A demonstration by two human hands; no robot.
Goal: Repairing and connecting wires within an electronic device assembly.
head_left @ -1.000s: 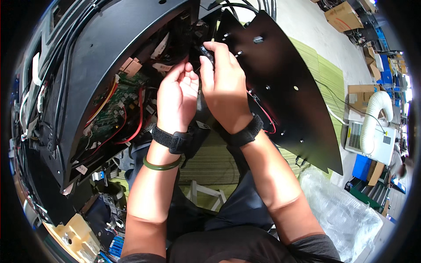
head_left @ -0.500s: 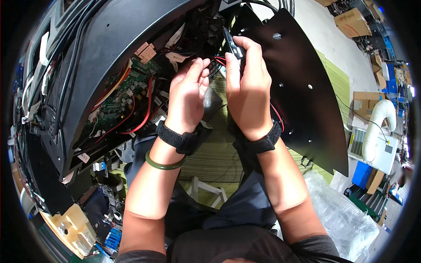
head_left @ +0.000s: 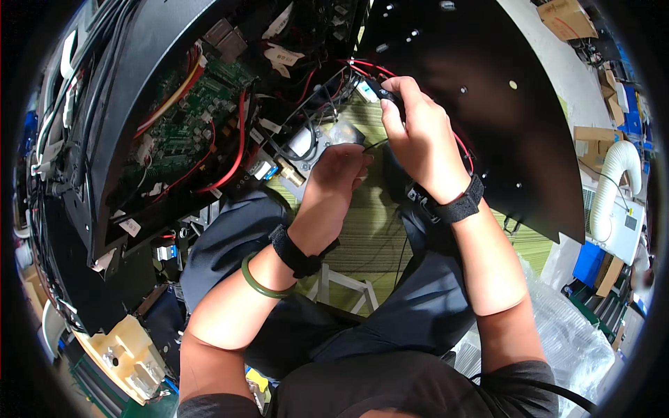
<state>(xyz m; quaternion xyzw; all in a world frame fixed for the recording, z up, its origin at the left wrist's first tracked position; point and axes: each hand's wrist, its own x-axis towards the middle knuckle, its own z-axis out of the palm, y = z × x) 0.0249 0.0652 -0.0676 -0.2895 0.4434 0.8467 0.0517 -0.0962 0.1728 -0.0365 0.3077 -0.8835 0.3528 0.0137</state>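
My right hand (head_left: pixel 431 136) is closed around a black hand tool (head_left: pixel 387 96), mostly hidden by the fingers. Lower and to the left, my left hand (head_left: pixel 336 177) has its fingertips pinched together on a thin black cable (head_left: pixel 377 145), which runs toward the right palm. Red wires (head_left: pixel 373 66) pass just beyond the tool and down behind the right hand. Beside the left hand sits a grey metal part with a brass fitting (head_left: pixel 290 171). A green circuit board (head_left: pixel 202 104) lies inside the open black housing (head_left: pixel 157 42) on the left.
A large black panel (head_left: pixel 509 132) stands close on the right, its edge curving past my forearm. Under my hands is a green striped mat (head_left: pixel 362 230) with a white stool frame (head_left: pixel 345 282). Clear plastic wrap (head_left: pixel 557 334) lies at the lower right.
Both hands have come down toward me, away from the housing's far end; the left is now lower than the right. My view has shifted, showing the metal part and the cable between the hands.
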